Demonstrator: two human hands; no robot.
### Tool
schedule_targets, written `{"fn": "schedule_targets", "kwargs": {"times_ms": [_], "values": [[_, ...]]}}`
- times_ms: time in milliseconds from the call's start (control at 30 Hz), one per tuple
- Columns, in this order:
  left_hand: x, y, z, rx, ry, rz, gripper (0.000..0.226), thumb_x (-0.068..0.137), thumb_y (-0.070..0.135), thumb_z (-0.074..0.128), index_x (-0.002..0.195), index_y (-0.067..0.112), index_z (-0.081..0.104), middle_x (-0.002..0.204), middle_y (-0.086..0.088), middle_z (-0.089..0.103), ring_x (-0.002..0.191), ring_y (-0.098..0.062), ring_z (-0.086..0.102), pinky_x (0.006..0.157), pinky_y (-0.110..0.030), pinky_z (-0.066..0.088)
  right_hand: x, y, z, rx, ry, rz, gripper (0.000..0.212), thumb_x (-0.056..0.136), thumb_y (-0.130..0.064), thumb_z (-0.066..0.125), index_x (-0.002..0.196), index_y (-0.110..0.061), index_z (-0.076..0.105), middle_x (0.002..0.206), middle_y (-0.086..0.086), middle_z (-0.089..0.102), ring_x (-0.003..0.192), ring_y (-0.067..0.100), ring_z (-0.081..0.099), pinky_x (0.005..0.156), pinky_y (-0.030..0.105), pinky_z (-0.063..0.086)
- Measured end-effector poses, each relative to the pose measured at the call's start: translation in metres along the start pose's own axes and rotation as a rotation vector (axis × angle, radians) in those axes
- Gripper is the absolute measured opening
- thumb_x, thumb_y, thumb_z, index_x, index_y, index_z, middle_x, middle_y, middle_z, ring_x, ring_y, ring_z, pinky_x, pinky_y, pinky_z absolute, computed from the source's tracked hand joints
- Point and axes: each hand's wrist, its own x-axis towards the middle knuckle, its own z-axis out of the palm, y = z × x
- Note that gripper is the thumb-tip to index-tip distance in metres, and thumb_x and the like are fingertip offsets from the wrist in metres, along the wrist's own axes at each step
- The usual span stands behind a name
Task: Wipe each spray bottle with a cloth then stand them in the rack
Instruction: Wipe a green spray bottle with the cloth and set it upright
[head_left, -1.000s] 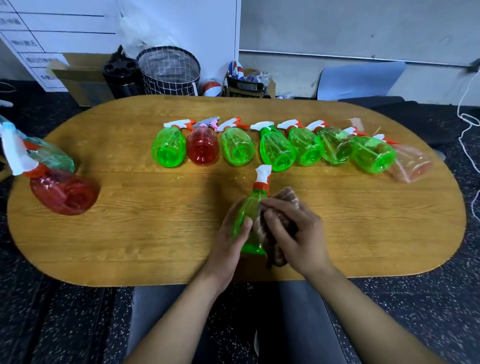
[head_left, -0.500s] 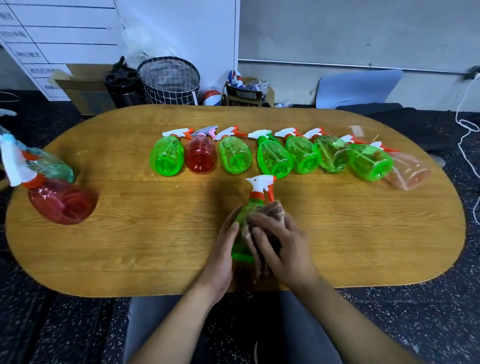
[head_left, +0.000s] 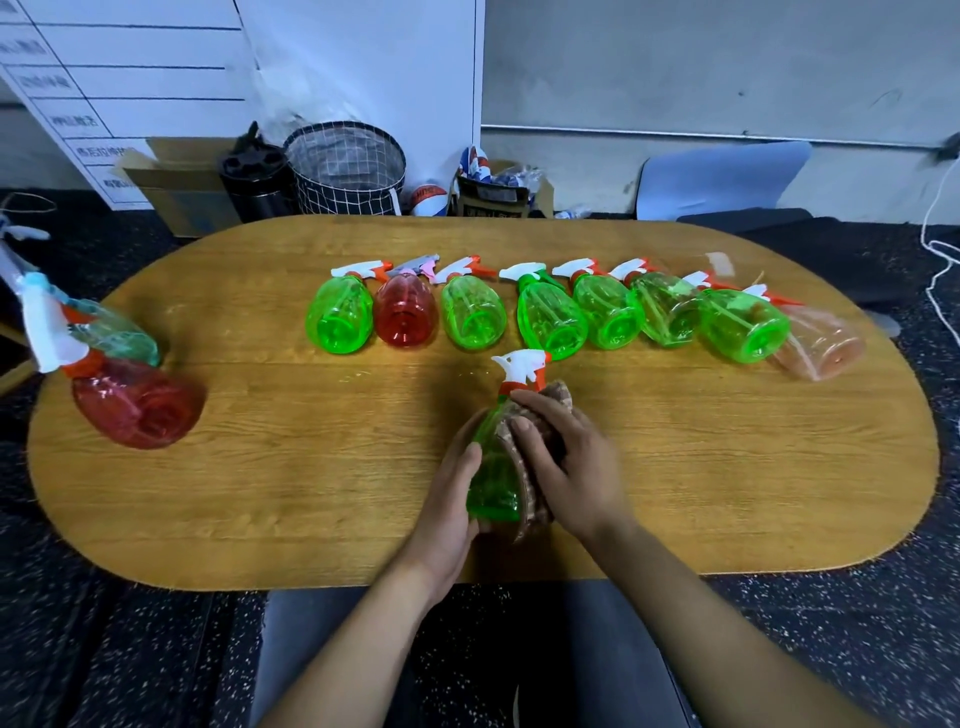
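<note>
A green spray bottle (head_left: 496, 475) with a white and orange trigger head lies tilted near the table's front edge. My left hand (head_left: 451, 506) grips its lower left side. My right hand (head_left: 569, 462) presses a brown cloth (head_left: 535, 452) against its right side. Behind it, a row of several bottles lies on its side: green ones such as (head_left: 338, 318), one red bottle (head_left: 404, 312), and a pale orange bottle (head_left: 823, 345) at the right end. At the far left lie a red bottle (head_left: 136, 405) and a teal bottle (head_left: 111, 332). No rack is visible.
The oval wooden table (head_left: 291, 483) stands on dark speckled floor. Behind it are a wire-grid fabric basket (head_left: 345, 169), a black bin (head_left: 254, 179), cardboard boxes (head_left: 179, 187), a blue chair seat (head_left: 722, 179) and a white cable (head_left: 940, 244) at right.
The bottle's trigger head has turned from pointing away to pointing left. My right hand with the cloth has slid up the bottle's side toward its neck.
</note>
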Motion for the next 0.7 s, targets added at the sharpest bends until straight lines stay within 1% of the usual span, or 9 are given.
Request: {"fn": "schedule_targets", "kwargs": {"times_ms": [67, 167, 300, 333, 400, 467, 567, 633, 700], "values": [[0.001, -0.002, 0.0, 0.001, 0.027, -0.003, 0.047, 0.104, 0.047, 0.049, 0.149, 0.035, 0.053, 0.138, 0.002, 0.072, 0.128, -0.02, 0.068, 0.09, -0.036, 0.062, -0.015, 0.003, 0.0, 0.013, -0.031, -0.032, 0.036, 0.103, -0.048, 0.057, 0.135, -0.035, 0.068, 0.118, -0.002, 0.071, 0.105, 0.011, 0.069, 0.09, 0.034, 0.057], [0.005, -0.007, -0.003, 0.061, 0.081, 0.03, 0.048, 0.107, 0.046, 0.051, 0.152, 0.029, 0.053, 0.149, -0.001, 0.065, 0.142, -0.024, 0.058, 0.118, -0.048, 0.046, -0.043, 0.003, -0.009, -0.013, -0.073, -0.258, 0.036, 0.106, -0.043, 0.058, 0.138, -0.03, 0.069, 0.124, 0.003, 0.066, 0.098, 0.011, 0.07, 0.082, 0.029, 0.059], [0.005, -0.005, -0.002, 0.107, 0.1, 0.078, 0.042, 0.107, 0.046, 0.053, 0.145, 0.031, 0.059, 0.143, 0.008, 0.068, 0.136, -0.019, 0.062, 0.113, -0.038, 0.05, -0.062, 0.005, -0.012, -0.215, -0.182, -0.629, 0.029, 0.106, -0.035, 0.059, 0.13, -0.029, 0.073, 0.119, 0.006, 0.071, 0.085, 0.016, 0.071, 0.067, 0.028, 0.059], [0.003, -0.005, -0.001, 0.106, 0.09, 0.087, 0.045, 0.104, 0.053, 0.055, 0.145, 0.031, 0.059, 0.142, 0.004, 0.069, 0.133, -0.021, 0.064, 0.109, -0.04, 0.052, -0.061, 0.003, -0.013, -0.184, -0.187, -0.617, 0.029, 0.106, -0.034, 0.059, 0.131, -0.031, 0.072, 0.12, 0.006, 0.071, 0.086, 0.017, 0.072, 0.068, 0.031, 0.06], [0.0, -0.004, 0.001, 0.14, 0.089, 0.107, 0.069, 0.093, 0.071, 0.063, 0.147, 0.027, 0.058, 0.142, -0.009, 0.068, 0.131, -0.032, 0.064, 0.103, -0.047, 0.054, -0.05, -0.004, -0.015, -0.004, -0.139, -0.435, 0.031, 0.105, -0.033, 0.061, 0.135, -0.034, 0.066, 0.123, 0.005, 0.07, 0.096, 0.018, 0.074, 0.078, 0.034, 0.061], [-0.004, -0.006, 0.001, 0.213, 0.086, 0.136, 0.093, 0.083, 0.08, 0.07, 0.153, 0.021, 0.053, 0.147, -0.009, 0.065, 0.138, -0.034, 0.059, 0.113, -0.055, 0.049, -0.027, -0.01, -0.018, 0.089, -0.03, -0.24, 0.034, 0.102, -0.032, 0.063, 0.137, -0.033, 0.06, 0.123, 0.0, 0.07, 0.106, 0.014, 0.072, 0.089, 0.031, 0.058], [-0.003, -0.008, 0.001, 0.225, 0.036, 0.161, 0.097, 0.076, 0.081, 0.076, 0.155, 0.029, 0.051, 0.148, -0.004, 0.064, 0.138, -0.03, 0.06, 0.114, -0.066, 0.046, 0.007, -0.011, -0.016, -0.04, 0.02, -0.086, 0.035, 0.101, -0.043, 0.062, 0.133, -0.03, 0.057, 0.123, -0.007, 0.067, 0.106, 0.013, 0.067, 0.089, 0.032, 0.054], [-0.001, -0.009, -0.002, 0.206, 0.0, 0.187, 0.093, 0.079, 0.08, 0.074, 0.155, 0.033, 0.05, 0.149, -0.003, 0.063, 0.139, -0.03, 0.06, 0.112, -0.069, 0.047, 0.01, -0.01, -0.008, -0.086, -0.005, -0.039, 0.036, 0.101, -0.056, 0.054, 0.13, -0.036, 0.058, 0.123, -0.007, 0.063, 0.104, 0.012, 0.063, 0.085, 0.036, 0.055], [-0.001, -0.009, -0.003, 0.18, -0.011, 0.198, 0.091, 0.084, 0.079, 0.07, 0.157, 0.03, 0.048, 0.152, -0.004, 0.061, 0.142, -0.03, 0.057, 0.115, -0.068, 0.045, -0.003, -0.01, 0.0, -0.075, -0.016, -0.046, 0.038, 0.1, -0.06, 0.05, 0.133, -0.042, 0.057, 0.124, -0.008, 0.058, 0.104, 0.011, 0.061, 0.085, 0.034, 0.054]]}}
